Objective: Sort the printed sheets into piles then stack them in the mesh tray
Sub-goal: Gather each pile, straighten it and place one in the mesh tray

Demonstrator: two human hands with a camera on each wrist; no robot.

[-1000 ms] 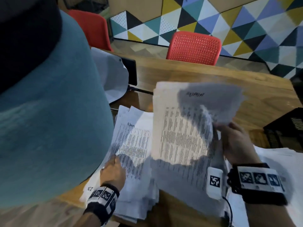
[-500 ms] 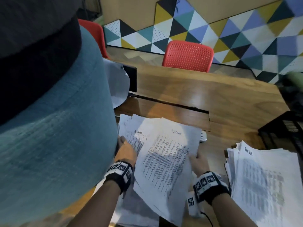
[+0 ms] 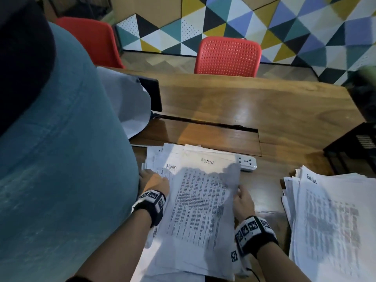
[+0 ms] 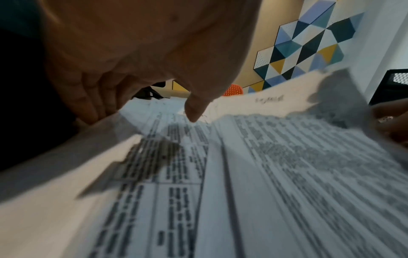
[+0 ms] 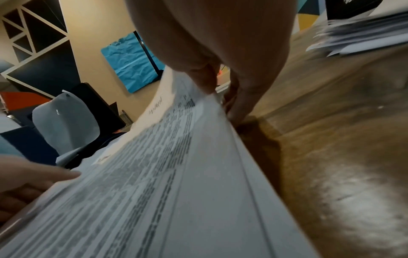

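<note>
A pile of printed sheets (image 3: 199, 200), the top one handwritten "ADMIN", lies on the wooden table (image 3: 264, 110) in front of me. My left hand (image 3: 154, 181) holds its left edge, thumb (image 4: 194, 111) on top and fingers (image 4: 88, 108) down along the side. My right hand (image 3: 242, 198) pinches the right edge of the top sheets, thumb (image 5: 204, 82) above and fingers below, near the table. A second pile of sheets (image 3: 329, 224) lies to the right. The black mesh tray (image 3: 358, 145) stands at the table's right edge.
A white power strip (image 3: 247, 162) lies just behind the left pile. A large teal cloth-covered shape (image 3: 61, 159) fills the left side. A dark screen (image 3: 151, 92) with a white sheet (image 3: 130, 106) over it stands at the back left. A red chair (image 3: 227, 55) is across the table.
My right hand has brought the lifted sheets down onto the left pile. My left hand has moved up to the pile's left edge. Both hands now hold the pile's sides.
</note>
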